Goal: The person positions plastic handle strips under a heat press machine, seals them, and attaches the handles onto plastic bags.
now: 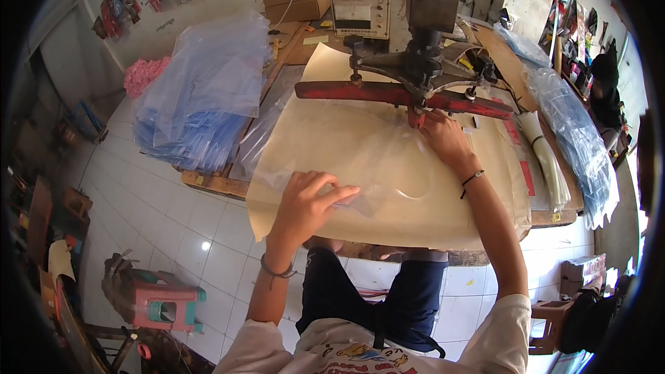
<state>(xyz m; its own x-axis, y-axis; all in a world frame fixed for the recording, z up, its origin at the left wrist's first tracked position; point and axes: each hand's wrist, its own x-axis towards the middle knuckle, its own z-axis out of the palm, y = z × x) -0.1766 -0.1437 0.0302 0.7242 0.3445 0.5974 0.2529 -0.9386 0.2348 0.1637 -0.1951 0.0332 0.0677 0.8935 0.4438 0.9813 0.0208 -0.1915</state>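
My left hand [305,206] is closed in a pinch on the near left part of a clear plastic sheet [395,173]. The sheet lies over a large tan paper sheet [312,138] on the worktable. My right hand [447,137] is at the middle of the press's long red bar [346,90], its fingers curled beside a small red bracket [416,118]. The bar partly hides those fingertips, and what they hold cannot be made out. Above the bar, the dark press head [422,62] carries adjusting knobs.
A tall stack of clear bluish plastic sheets [201,90] stands at the table's left. Plastic bundles [575,131] and a pale tied roll [544,159] lie on the right. The machine's control box [359,0] is behind. A pink stool [166,301] stands on the floor.
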